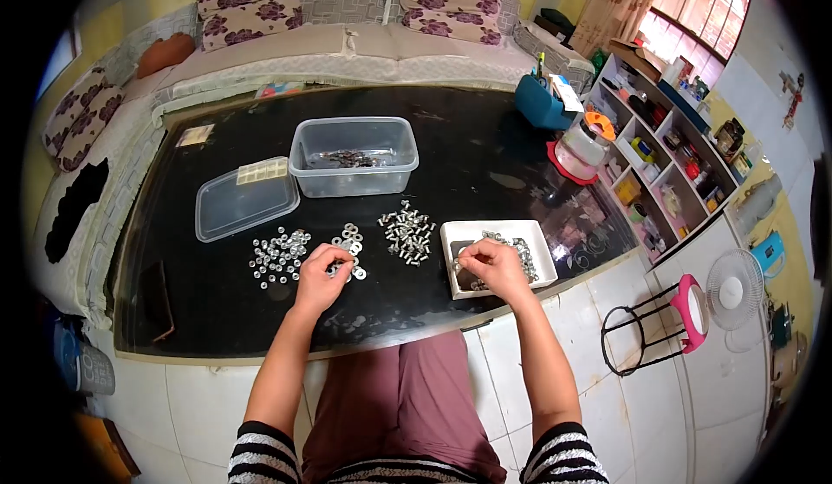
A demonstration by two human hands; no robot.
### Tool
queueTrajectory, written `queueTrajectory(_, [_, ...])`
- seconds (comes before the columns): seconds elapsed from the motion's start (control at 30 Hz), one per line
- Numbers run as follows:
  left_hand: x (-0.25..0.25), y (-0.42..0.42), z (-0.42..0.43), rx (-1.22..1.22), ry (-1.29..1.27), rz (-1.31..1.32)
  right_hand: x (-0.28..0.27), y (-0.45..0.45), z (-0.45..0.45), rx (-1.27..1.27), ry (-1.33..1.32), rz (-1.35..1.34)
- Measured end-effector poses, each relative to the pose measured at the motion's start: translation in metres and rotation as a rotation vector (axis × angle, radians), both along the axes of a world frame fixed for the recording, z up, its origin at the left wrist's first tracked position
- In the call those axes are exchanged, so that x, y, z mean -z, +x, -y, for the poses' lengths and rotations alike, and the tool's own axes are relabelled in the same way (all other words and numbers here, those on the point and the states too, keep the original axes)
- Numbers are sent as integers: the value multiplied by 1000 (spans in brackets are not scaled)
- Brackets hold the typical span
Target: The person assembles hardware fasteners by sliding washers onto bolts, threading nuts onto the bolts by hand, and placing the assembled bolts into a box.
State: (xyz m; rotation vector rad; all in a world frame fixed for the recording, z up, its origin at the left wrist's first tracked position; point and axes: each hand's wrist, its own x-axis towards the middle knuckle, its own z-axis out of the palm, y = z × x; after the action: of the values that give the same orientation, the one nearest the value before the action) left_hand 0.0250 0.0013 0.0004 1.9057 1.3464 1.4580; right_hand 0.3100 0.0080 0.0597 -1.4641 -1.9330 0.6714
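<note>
Clear tub: it sits on the black surface, with small dark bits inside.
Lid: it lies just left of the clear tub.
Nuts: the little silver pile is nearer you than the clear tub, a bit to its left.
Flat rings: they lie nearer you than the clear tub, beside the nuts.
Screws: they lie in a heap nearer you than the clear tub, by its right side.
White box: it is nearer you than the clear tub and to its right, with shiny metal bits inside.
Your left hand: it is over the flat rings. The grip is bent, thumb and finger close; you cannot tell if it pinches anything.
Your right hand: it is over the white box. Its fingertips bunch up close; you cannot tell what that grip has.
</note>
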Motion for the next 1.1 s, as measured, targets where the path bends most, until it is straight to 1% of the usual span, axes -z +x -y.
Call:
queueTrajectory(0.07, [-2, 1, 2, 25, 17, -6, 5, -19, 6, -77, -87, -451])
queueTrajectory(0.13, [-2, 1, 3, 46, 26, -28, 10, -44, 12, -134, -132, -557])
queueTrajectory(0.23, [-1, 1, 5, 93, 19, -1, 38, -79, 7, -210, -223, -867])
queueTrajectory(0.33, [-1, 0, 5, 120, -6, 18, 53, -94, -2, -175, -271, -921])
queueTrajectory(0.4, [-2, 0, 5, 115, 0, 0, 58, -94, -9, -145, -268, -899])
queueTrajectory(0.47, [-1, 1, 4, 92, 20, -24, 62, -89, -13, -3, -162, -694])
queueTrajectory(0.5, [-1, 1, 3, 96, 20, -20, 61, -86, -12, 1, -129, -715])
queueTrajectory(0.6, [0, 0, 2, 113, 38, -47, 46, -80, -4, 28, -159, -689])
queueTrajectory(0.67, [0, 0, 2, 110, 53, -48, 32, -71, 2, 58, 0, -580])
queueTrajectory(0.73, [-1, 1, 4, 108, 13, -30, 23, -56, -1, 144, 97, -533])
queueTrajectory(0.8, [1, 1, 3, 115, 31, -33, 18, -33, -5, 278, 154, -368])
queueTrajectory(0.87, [3, -1, 1, 125, 33, -46, 26, -11, -9, 364, 211, -195])
queueTrajectory(0.9, [4, 0, 1, 125, 24, -63, 30, -1, -10, 379, 189, -93])
queueTrajectory(1.0, [0, 1, 3, 97, -28, -76, 26, 6, -4, 361, 162, -26])
queueTrajectory(1.1, [1, 1, 3, 86, -25, -68, 27, 8, -7, 360, 155, -112])
